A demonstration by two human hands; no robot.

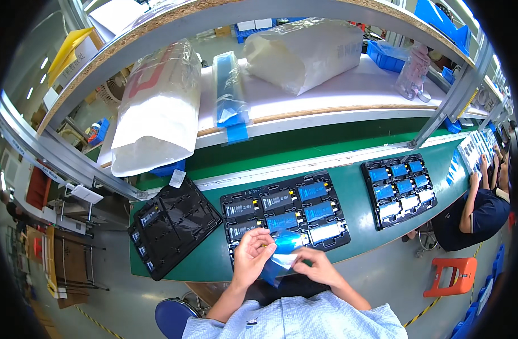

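Observation:
Over the front edge of the green table, my left hand [251,257] is closed on a sheet of glossy blue film [275,276] with a pale, shiny patch. My right hand [318,268] pinches the pale edge of the same film, its fingers curled. Whether a flat battery lies within the film, I cannot tell. Just beyond my hands sits a black tray [341,242] of flat batteries; some are black, like the battery [277,200], others blue-faced, like the battery [312,191]. My hands and the film hide part of its near row.
A tilted black tray [183,217] with a few batteries lies left; another filled tray [431,207] stands right. The shelf [327,104] above holds large plastic bags [157,113], blue film strips [228,93] and a bottle [412,73]. A co-worker [476,217] sits right, near an orange stool [451,277].

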